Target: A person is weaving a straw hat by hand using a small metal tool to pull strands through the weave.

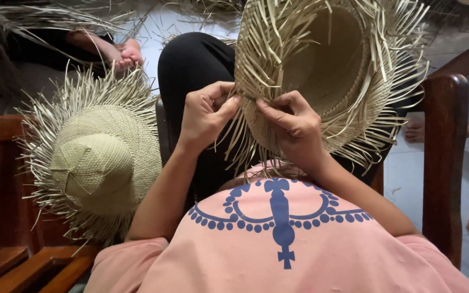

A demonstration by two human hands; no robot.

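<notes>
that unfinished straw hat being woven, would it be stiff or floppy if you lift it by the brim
The straw hat probably feels light: thin woven strips, hollow crown. Its woven crown likely keeps its shape, but the loose fringe would flop. Both the left hand and right hand pinch strands at the brim, which suggests they bend easily.

Unfinished straw hat (321, 70), hollow crown toward the camera, loose strips fringing the brim; left hand (204, 116) and right hand (294, 127) both pinch strips at its near edge. Second straw hat (101, 163), crown up, frayed brim, rests to the left on a wooden chair (445, 157). Pink shirt (278, 244) with blue print below. Another person's bare foot (128, 54) upper left
</notes>
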